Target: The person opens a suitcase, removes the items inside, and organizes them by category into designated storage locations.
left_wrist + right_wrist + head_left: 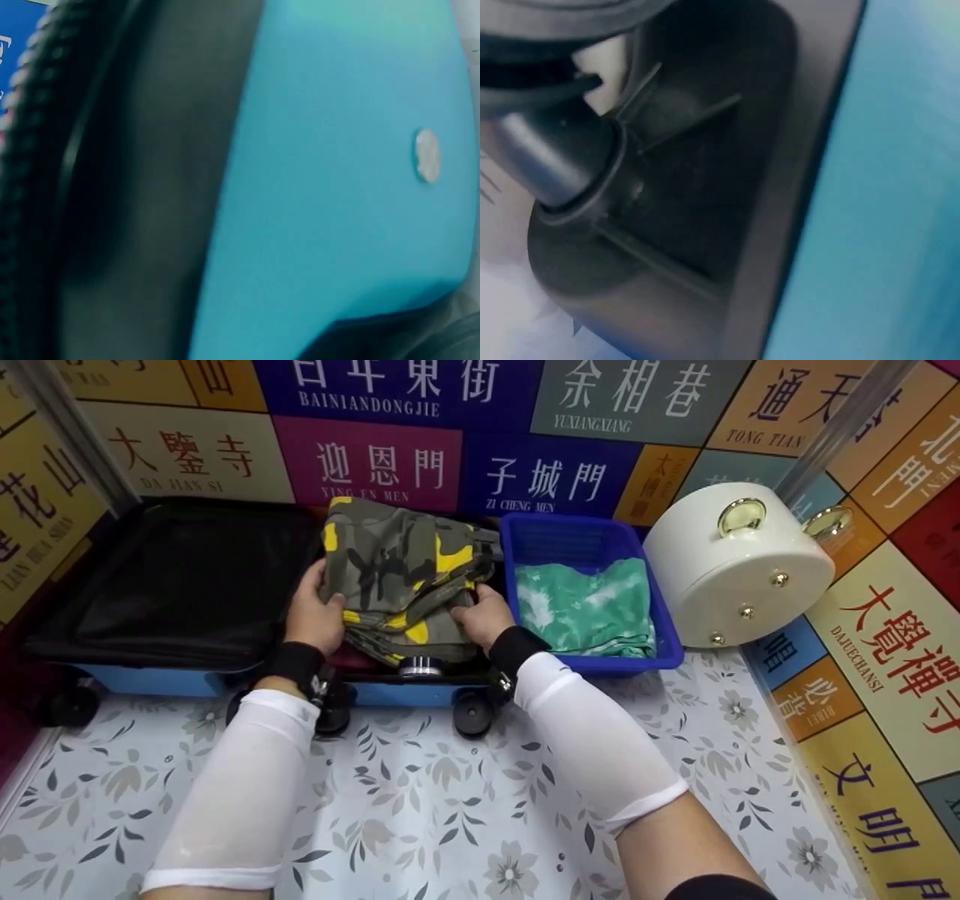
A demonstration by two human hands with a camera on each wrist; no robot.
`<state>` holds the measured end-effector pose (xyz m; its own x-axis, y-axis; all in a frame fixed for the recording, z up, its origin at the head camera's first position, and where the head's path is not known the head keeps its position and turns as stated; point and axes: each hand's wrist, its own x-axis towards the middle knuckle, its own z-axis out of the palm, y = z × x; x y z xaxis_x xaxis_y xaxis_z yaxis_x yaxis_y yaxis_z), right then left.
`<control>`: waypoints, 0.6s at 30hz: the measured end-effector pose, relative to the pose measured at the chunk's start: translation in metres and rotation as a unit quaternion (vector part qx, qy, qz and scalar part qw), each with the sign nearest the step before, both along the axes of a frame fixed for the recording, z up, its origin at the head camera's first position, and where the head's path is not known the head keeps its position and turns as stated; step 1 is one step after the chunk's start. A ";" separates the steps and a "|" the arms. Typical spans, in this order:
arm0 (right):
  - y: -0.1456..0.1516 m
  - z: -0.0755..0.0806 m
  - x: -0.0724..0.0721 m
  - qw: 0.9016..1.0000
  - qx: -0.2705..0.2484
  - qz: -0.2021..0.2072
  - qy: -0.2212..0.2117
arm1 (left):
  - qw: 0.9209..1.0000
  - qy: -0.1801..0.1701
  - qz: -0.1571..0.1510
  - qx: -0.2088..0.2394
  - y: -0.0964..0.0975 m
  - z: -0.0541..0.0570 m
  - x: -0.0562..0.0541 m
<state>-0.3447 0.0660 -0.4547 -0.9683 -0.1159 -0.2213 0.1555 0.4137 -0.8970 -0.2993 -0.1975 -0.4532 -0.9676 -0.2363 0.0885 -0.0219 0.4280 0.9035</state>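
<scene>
A folded stack of grey-green camouflage clothing [397, 562] with yellow patches lies in the right half of an open suitcase [405, 694]. My left hand [313, 611] grips the stack's left edge, its fingers partly hidden behind the cloth. On the other side my right hand [486, 619] pinches the right edge, where several layers fan apart. Neither hand shows in the wrist views. Close up in the left wrist view is the suitcase's blue shell [337, 165]; a black caster mount [667, 187] fills much of the right wrist view.
The suitcase's other half, with a black lining cover [187, 585], spreads to the left. A blue plastic basket [667, 649] holding folded green tie-dye cloth [589, 604] stands right of the suitcase. Farther right, a white round case [727, 570] with gold handles leans by the sign-covered wall [375, 461].
</scene>
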 end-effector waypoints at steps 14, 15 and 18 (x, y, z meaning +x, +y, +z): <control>0.003 0.014 0.001 0.996 0.009 0.014 0.092 | 0.997 0.064 0.024 0.030 0.004 0.009 0.005; 0.004 0.015 0.001 0.995 0.020 0.016 0.096 | 0.997 0.070 0.025 0.034 0.004 0.009 0.005; 0.004 0.019 0.002 0.992 0.059 0.021 0.106 | 0.995 0.082 0.027 0.045 0.005 0.009 0.006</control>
